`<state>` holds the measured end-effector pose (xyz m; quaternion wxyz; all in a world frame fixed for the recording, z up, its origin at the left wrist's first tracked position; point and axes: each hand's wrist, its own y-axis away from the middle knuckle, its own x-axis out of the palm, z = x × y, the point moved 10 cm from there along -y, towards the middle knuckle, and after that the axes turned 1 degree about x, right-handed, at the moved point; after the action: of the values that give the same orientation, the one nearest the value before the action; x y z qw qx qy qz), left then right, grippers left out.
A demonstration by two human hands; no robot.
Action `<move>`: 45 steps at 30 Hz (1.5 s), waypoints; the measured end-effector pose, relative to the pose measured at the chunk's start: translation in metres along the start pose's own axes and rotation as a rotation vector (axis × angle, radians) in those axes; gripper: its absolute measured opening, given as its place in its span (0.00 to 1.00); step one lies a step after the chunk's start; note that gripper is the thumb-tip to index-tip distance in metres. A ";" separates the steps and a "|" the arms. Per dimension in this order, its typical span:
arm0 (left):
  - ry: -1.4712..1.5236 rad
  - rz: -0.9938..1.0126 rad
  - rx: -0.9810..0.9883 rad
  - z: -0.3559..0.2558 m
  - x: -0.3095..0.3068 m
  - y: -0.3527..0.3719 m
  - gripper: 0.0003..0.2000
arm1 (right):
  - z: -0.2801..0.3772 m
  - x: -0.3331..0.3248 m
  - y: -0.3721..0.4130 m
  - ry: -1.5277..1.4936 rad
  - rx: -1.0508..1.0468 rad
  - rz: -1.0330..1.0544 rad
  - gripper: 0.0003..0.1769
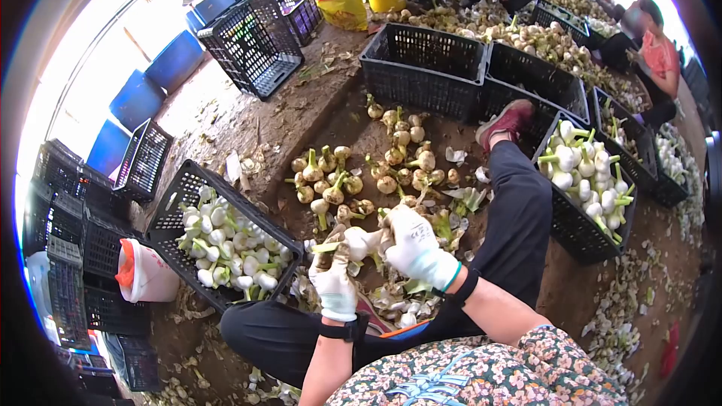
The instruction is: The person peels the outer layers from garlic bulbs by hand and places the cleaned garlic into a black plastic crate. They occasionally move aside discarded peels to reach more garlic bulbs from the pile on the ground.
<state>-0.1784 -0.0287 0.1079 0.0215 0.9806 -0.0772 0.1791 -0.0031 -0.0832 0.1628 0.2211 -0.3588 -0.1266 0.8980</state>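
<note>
Person seated on dirt floor, both hands gloved. Left hand and right hand meet over the lap on one white bulb. Bulb lies approx. crosswise betw. the two: fat white end against the right hand, stalk end w/ pale green leaf toward the left. Right-hand fingers curl round the bulb's body, firm grip. Left-hand fingers pinch closed on the stalk end. Right hand sits higher and nearer the body, left lower, at the tail. Uncleaned pile on ground just ahead of hands. Left crate of cleaned white bulbs near left knee. Right crate beyond outstretched leg. Other workers at far end, well apart.
</note>
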 end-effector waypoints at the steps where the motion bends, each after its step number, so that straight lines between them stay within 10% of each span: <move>1: -0.001 -0.001 -0.003 0.000 -0.004 -0.002 0.16 | -0.012 0.000 -0.002 0.030 0.019 0.009 0.11; 7: 0.559 0.133 -0.174 0.013 0.007 -0.008 0.15 | -0.097 0.009 0.004 0.170 0.304 -0.023 0.13; 10: 0.832 0.096 -0.332 0.027 0.010 -0.015 0.11 | -0.121 0.059 0.040 0.305 0.435 0.319 0.14; 13: 0.978 -0.087 -0.363 0.031 -0.035 -0.048 0.12 | -0.119 0.133 0.114 0.255 0.217 1.192 0.14; 18: 0.976 0.017 0.123 -0.097 -0.095 -0.114 0.27 | -0.210 0.080 0.029 0.379 0.491 0.169 0.12; 23: 0.846 0.121 -0.188 -0.012 -0.052 -0.094 0.16 | -0.283 0.124 0.009 0.384 0.588 0.327 0.21; 27: 0.257 -0.212 -0.387 0.083 -0.041 -0.048 0.11 | -0.285 0.124 0.020 -0.148 0.750 0.341 0.24; 31: 0.267 -0.189 -0.497 0.129 -0.024 -0.038 0.13 | -0.251 0.164 0.054 0.311 0.440 0.722 0.24; 38: -0.184 -0.077 -0.359 0.150 -0.051 -0.045 0.16 | -0.223 0.160 0.063 -0.678 0.849 0.325 0.18; 43: -0.048 0.139 -0.578 0.123 -0.007 -0.026 0.24 | -0.038 0.074 0.013 -0.002 -0.151 0.175 0.32; 45: 0.054 0.105 -0.437 0.091 -0.006 -0.031 0.23 | -0.027 0.065 0.014 -0.191 -0.030 0.248 0.34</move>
<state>-0.1472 -0.0032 0.0204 0.2259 0.9421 -0.1646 0.1854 -0.0298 -0.0616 0.1000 0.0902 -0.2881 -0.1153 0.9464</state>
